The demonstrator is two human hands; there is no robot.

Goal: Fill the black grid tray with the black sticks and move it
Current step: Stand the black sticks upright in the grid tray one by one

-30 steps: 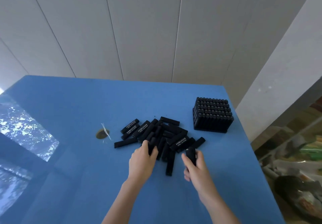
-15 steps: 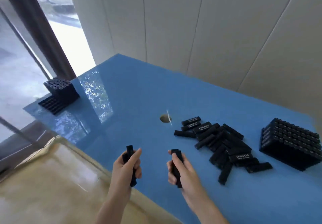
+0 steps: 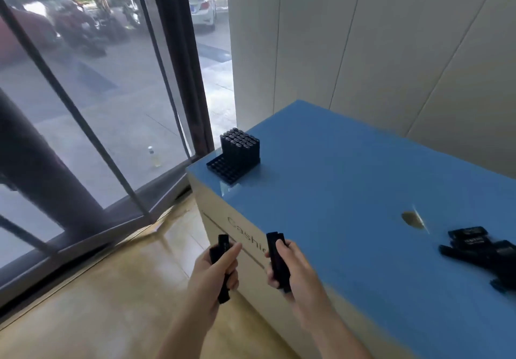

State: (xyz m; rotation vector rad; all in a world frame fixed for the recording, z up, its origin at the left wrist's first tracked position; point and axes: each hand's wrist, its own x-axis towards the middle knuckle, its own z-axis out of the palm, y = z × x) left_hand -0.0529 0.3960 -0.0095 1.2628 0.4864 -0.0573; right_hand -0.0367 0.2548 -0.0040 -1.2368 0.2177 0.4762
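A black grid tray (image 3: 223, 168) stands at the far left corner of the blue counter (image 3: 349, 179); upright black sticks (image 3: 241, 147) fill its far part, and its near rows are bare. My left hand (image 3: 215, 270) grips black sticks (image 3: 222, 249) upright, off the counter's end over the floor. My right hand (image 3: 290, 269) grips a bundle of black sticks (image 3: 276, 258) at the counter's near corner. Part of a loose pile of black sticks (image 3: 480, 249) lies at the right edge of view.
A round brass-coloured hole (image 3: 410, 219) sits in the counter top left of the pile. The counter's white end panel (image 3: 223, 219) bears lettering. Left of it lie a tan floor (image 3: 111, 288) and large windows with dark frames (image 3: 83, 135). White wall panels stand behind.
The view has swung left. Both hands, which took sticks from the pile, have carried them left to the counter's end. The filled tray at the right has left the view.
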